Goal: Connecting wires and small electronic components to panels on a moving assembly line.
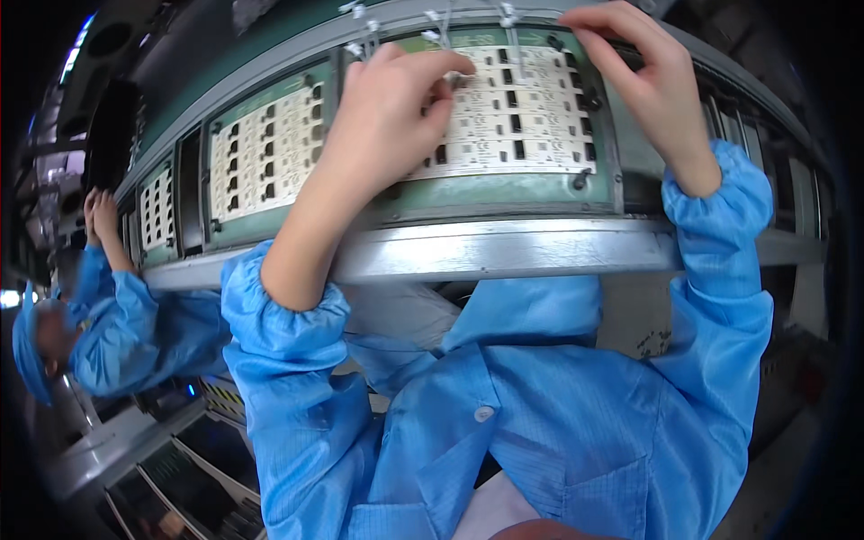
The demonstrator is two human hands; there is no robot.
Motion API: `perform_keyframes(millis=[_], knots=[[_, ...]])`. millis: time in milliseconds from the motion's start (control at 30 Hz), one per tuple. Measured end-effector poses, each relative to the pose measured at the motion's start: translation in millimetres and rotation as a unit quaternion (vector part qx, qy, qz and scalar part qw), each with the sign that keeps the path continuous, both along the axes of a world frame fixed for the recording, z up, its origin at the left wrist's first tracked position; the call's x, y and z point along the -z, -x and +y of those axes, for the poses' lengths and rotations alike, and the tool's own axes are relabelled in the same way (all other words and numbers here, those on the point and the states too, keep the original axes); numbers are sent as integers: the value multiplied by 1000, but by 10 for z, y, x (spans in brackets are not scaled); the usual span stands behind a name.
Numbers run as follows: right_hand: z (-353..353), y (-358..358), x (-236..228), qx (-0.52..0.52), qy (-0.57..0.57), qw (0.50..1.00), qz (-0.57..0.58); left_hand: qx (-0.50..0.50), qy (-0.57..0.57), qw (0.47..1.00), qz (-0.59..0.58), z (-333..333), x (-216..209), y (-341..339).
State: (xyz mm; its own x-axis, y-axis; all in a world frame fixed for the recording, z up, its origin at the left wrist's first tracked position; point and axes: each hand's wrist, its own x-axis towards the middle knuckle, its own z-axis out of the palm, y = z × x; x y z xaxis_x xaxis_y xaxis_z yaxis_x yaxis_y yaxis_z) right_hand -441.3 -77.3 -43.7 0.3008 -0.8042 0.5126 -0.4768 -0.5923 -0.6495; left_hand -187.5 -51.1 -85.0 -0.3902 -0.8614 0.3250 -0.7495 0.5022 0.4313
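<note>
A white panel of circuit boards with black parts in columns sits in a green carrier in front of me. My left hand reaches over the panel's left half, its fingers curled and the index fingertip close to the boards. Whatever its fingers may hold is hidden. At the carrier's far right corner, the fingertips of my right hand come together in a pinch; anything between them is too small to make out. White parts with thin wire leads stand along the carrier's far edge, between my hands.
A second carrier with a similar white panel lies to the left, and another panel is farther along. A metal rail runs along the near side. At far left, a co-worker in blue has hands raised by the line.
</note>
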Motion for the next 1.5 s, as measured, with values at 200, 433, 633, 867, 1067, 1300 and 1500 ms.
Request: perform_keyframes(millis=[200,433,633,867,1067,1300,1500], knots=[[7,106,-34,-22,46,999,16,10,-13,1000,-11,-13,-129,71],[-322,85,379,-288,142,874,-366,9,-25,1000,-13,-21,-187,123],[-328,106,393,-282,126,881,-358,18,-27,999,-26,-13,-206,111],[-181,98,244,-181,116,962,-169,11,150,975,-166,209,-113,205],[94,270,134,3,48,998,34,-1,141,972,-187,386,-193,252],[42,331,151,10,49,999,-12,48,76,985,-150,379,-280,45],[148,95,362,-73,66,992,73,-68,-2,996,-57,-1023,-410,14]])
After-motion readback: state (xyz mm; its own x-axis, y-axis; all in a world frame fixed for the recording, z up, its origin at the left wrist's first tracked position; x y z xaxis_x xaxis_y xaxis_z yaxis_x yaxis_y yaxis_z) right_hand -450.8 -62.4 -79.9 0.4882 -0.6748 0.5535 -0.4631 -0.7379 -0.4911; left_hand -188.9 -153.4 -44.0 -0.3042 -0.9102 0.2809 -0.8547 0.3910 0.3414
